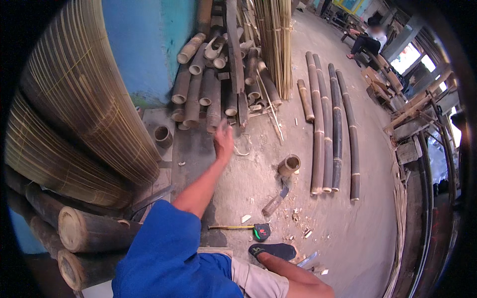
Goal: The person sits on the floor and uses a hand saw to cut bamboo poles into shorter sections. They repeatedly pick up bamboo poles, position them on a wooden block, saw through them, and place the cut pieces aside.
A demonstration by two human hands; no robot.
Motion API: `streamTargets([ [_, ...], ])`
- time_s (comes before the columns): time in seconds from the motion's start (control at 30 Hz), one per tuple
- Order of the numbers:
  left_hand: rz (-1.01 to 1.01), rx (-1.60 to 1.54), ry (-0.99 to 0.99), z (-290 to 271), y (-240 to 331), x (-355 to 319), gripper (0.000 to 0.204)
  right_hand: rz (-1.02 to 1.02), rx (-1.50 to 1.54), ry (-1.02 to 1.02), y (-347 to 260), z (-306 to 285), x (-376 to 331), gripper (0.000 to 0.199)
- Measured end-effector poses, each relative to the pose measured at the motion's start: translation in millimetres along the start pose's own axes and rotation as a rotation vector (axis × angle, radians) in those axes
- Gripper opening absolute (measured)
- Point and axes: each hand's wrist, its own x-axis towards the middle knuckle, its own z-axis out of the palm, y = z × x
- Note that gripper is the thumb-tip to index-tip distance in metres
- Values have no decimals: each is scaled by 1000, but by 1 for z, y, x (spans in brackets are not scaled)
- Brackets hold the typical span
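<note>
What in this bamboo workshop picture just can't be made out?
- Right hand: not in the head view; the blue sleeve fills the lower edge.
- Left hand: blurred, so its grip is unclear, as is whether it touches the stacked grey-brown bamboo pieces.
- Seated person at the far bench: too small.
- Rolled woven bamboo mats: cut off by the dark fisheye rim.

No packages, labels, signs or screens show anywhere in this bamboo workshop view.
</note>
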Motion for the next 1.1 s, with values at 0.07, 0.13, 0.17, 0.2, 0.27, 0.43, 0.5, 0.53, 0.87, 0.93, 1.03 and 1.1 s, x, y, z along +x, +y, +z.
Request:
streamTargets([
  [0.07, -85, 31, -114, 6, 3, -54, 41, -58, -59, 35, -23, 10, -14, 45],
  [0.13, -180, 38, -251, 19, 4, -107, 41, -15, 3, 60, -21, 21, -17, 45],
  [0.17, -191, 24, -308, 22, 2, -135, 41, -6, 25, 76, -27, 24, -19, 44],
  [0.2, -154, 55, -384, 22, -2, -162, 42, 0, 41, 80, -32, 25, -21, 45],
  [0.27, -113, 125, -537, 20, -14, -206, 44, 10, 85, 89, -37, 31, -26, 46],
  [0.43, 102, 550, -984, -7, -43, -285, 55, 23, 253, 55, -38, 30, -33, 47],
  [0.5, 153, 693, -1130, -19, -47, -296, 59, 55, 305, 73, -36, 30, -34, 47],
  [0.53, 161, 746, -1212, -26, -48, -300, 60, 71, 328, 85, -37, 29, -35, 46],
  [0.87, 465, 880, -1341, -44, -41, -294, 50, 272, 639, 35, -40, 25, -46, 36],
  [0.93, 512, 942, -1358, -40, -44, -291, 46, 325, 754, -67, -40, 17, -48, 40],
  [1.03, 581, 1051, -1364, -31, -59, -287, 35, 513, 613, 99, -30, 16, -59, 55],
  [1.1, 656, 1104, -1380, -20, -70, -281, 30, 523, 501, 122, -13, 21, -69, 43],
])
